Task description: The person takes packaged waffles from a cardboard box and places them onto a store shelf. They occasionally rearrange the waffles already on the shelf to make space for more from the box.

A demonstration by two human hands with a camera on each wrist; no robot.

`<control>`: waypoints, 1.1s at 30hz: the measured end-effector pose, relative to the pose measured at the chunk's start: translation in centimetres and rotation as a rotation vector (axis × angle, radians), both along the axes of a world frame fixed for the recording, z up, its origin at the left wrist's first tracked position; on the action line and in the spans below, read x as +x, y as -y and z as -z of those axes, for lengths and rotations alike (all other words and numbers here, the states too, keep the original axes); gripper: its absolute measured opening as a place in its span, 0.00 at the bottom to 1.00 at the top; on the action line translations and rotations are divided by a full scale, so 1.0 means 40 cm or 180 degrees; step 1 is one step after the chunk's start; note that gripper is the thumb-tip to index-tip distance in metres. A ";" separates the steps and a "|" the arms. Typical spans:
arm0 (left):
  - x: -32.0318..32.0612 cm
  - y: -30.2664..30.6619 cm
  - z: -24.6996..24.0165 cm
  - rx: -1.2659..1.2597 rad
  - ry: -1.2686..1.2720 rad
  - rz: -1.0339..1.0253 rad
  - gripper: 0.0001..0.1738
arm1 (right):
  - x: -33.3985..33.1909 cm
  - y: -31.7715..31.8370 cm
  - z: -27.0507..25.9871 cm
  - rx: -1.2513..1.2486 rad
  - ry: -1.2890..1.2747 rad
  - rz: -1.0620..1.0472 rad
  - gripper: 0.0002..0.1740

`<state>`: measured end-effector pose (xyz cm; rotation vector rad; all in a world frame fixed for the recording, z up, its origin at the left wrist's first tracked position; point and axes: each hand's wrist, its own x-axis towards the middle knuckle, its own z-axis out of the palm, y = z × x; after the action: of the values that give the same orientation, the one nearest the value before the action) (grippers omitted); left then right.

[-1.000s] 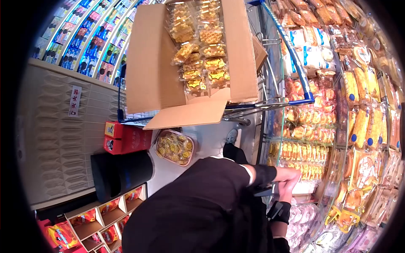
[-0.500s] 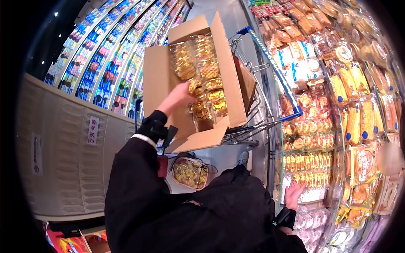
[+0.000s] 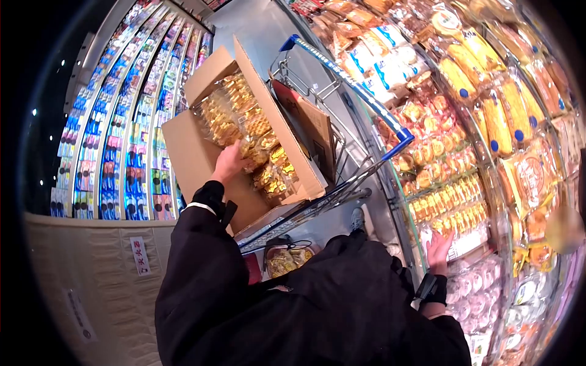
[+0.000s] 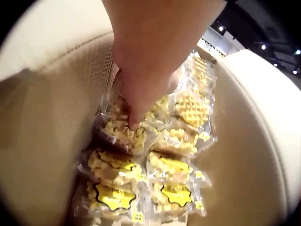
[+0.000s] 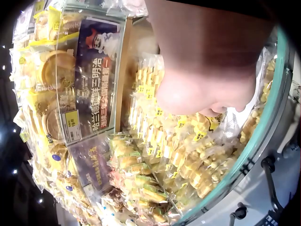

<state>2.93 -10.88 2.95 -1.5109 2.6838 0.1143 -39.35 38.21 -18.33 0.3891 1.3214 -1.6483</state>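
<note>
Left wrist: left hand (image 4: 146,70) pinches a pack (image 4: 123,134) directly under the grip in the box (image 4: 42,141); right hand (image 3: 439,247), released, lies well apart.

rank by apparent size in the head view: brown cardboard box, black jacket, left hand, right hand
1. black jacket, though nearness to the camera inflates it
2. brown cardboard box
3. left hand and right hand: look about alike, unranked
</note>
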 end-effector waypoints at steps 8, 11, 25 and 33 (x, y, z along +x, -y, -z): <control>0.011 0.054 -0.069 0.0785 -0.0624 0.0011 0.29 | 0.006 0.005 0.021 0.0098 -0.0045 0.0179 0.65; -0.019 0.074 -0.161 0.1676 0.0375 -0.0892 0.28 | 0.006 0.008 0.030 0.0191 0.0015 0.0300 0.65; -0.077 -0.006 -0.221 0.3482 -0.1161 0.0108 0.27 | 0.000 0.016 0.045 0.0353 0.0129 0.0466 0.64; -0.166 -0.099 -0.065 0.1465 0.0624 0.1377 0.27 | 0.007 0.026 0.024 0.0378 0.0154 0.0650 0.64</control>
<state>-3.70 -6.93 5.54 -0.7576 2.5195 0.4901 -39.06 37.17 -19.28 0.6494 1.3838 -1.7197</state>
